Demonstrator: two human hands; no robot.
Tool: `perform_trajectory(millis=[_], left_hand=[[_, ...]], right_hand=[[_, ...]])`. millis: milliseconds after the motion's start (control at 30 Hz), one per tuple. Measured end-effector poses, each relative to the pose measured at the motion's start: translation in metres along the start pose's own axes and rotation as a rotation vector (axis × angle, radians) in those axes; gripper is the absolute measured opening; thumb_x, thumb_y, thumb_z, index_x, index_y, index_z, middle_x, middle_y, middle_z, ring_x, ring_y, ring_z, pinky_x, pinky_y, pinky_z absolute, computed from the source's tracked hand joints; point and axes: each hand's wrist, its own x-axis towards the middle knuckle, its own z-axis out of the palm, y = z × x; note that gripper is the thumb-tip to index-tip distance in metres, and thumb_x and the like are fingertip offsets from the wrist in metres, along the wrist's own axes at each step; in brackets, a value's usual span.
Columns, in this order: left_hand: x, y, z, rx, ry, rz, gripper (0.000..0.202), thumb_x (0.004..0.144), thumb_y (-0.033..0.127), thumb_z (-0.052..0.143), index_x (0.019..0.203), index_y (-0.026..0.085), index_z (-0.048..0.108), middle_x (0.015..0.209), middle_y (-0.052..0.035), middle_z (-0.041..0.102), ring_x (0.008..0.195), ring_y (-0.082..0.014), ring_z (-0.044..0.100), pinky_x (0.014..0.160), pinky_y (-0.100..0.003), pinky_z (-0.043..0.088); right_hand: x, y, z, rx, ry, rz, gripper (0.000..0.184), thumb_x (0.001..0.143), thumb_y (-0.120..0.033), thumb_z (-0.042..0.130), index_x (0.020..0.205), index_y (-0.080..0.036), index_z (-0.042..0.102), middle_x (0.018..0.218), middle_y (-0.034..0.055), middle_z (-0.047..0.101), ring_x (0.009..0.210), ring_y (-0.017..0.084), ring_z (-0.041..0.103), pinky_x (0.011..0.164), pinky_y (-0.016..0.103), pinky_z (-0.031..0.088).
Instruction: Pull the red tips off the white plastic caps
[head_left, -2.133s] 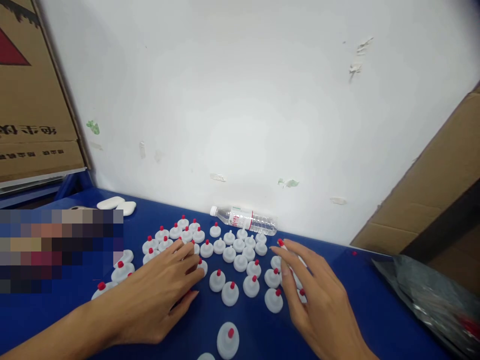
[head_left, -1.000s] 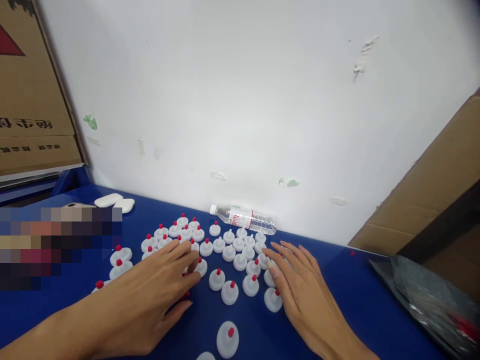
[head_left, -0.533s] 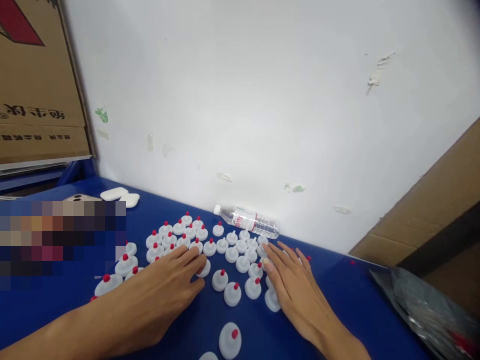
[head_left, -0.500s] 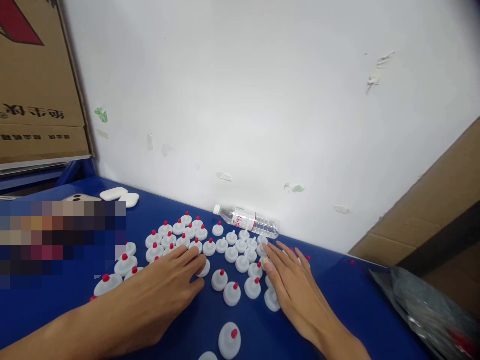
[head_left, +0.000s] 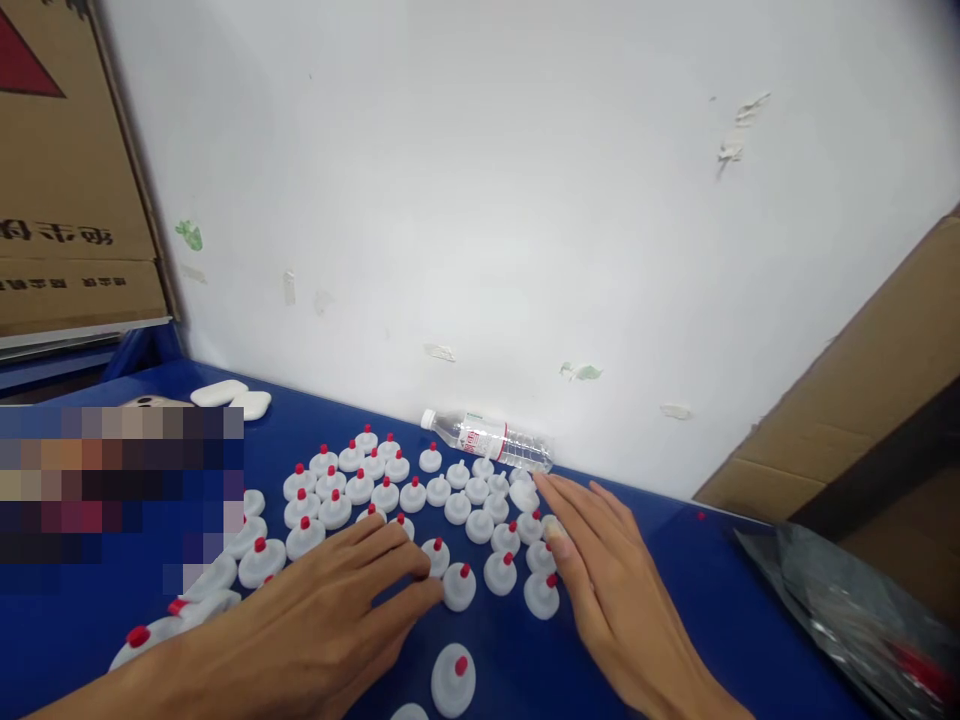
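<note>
Several white plastic caps with red tips [head_left: 385, 492] stand crowded together on a blue table [head_left: 697, 600]. My left hand [head_left: 330, 620] lies flat and open on the table at the near left of the cluster, fingertips touching a cap [head_left: 458, 586]. My right hand [head_left: 607, 590] lies open along the cluster's right edge, its fingers against the caps there. One cap [head_left: 453, 680] stands apart near the front edge, between my wrists.
A clear water bottle [head_left: 489, 441] lies against the white wall behind the caps. Two white cases [head_left: 229, 398] sit at the far left. Cardboard boxes [head_left: 67, 190] stand left and right. A grey plastic bag [head_left: 855, 600] lies at right.
My left hand has slid toward me and to the right, uncovering caps at the left. My right hand has shifted slightly right along the cluster edge. The camera tilted a little.
</note>
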Motion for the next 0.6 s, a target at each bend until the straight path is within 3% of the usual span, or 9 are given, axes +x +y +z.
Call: perform_trajectory(millis=[133, 233, 400, 600], left_hand=[[0.003, -0.001, -0.001, 0.032, 0.077, 0.023, 0.036, 0.111, 0.003, 0.042, 0.127, 0.018, 0.071, 0.106, -0.0030, 0.075, 0.097, -0.0199, 0.065, 0.097, -0.032, 0.047], [0.004, -0.001, -0.001, 0.030, 0.084, 0.007, 0.033, 0.113, 0.007, 0.043, 0.123, 0.019, 0.072, 0.102, -0.0034, 0.074, 0.092, -0.0200, 0.063, 0.090, -0.032, 0.050], [0.003, 0.000, -0.002, 0.019, 0.100, -0.005, 0.032, 0.117, 0.012, 0.041, 0.119, 0.018, 0.073, 0.092, -0.0023, 0.071, 0.082, -0.0188, 0.061, 0.077, -0.031, 0.052], [0.005, 0.003, -0.005, 0.057, 0.133, 0.005, 0.036, 0.120, 0.015, 0.037, 0.117, 0.018, 0.074, 0.088, -0.0022, 0.073, 0.081, -0.0176, 0.066, 0.076, -0.028, 0.056]], right_hand=[[0.004, -0.011, -0.015, 0.047, 0.115, -0.263, 0.037, 0.111, -0.017, 0.053, 0.147, -0.018, 0.063, 0.137, 0.0036, 0.079, 0.131, 0.011, 0.072, 0.134, 0.034, 0.030], [0.008, -0.024, -0.022, 0.067, 0.152, -0.381, 0.026, 0.112, -0.021, 0.057, 0.134, -0.017, 0.070, 0.123, 0.0007, 0.084, 0.117, 0.011, 0.078, 0.133, 0.032, 0.033], [0.010, -0.043, -0.015, 0.098, 0.238, -0.370, 0.022, 0.116, -0.029, 0.058, 0.115, -0.018, 0.077, 0.103, -0.0031, 0.085, 0.100, 0.010, 0.081, 0.131, 0.027, 0.036], [0.007, -0.044, -0.006, 0.129, 0.204, -0.361, 0.022, 0.116, -0.028, 0.059, 0.120, -0.018, 0.078, 0.114, -0.0040, 0.085, 0.111, 0.008, 0.079, 0.136, 0.026, 0.028]])
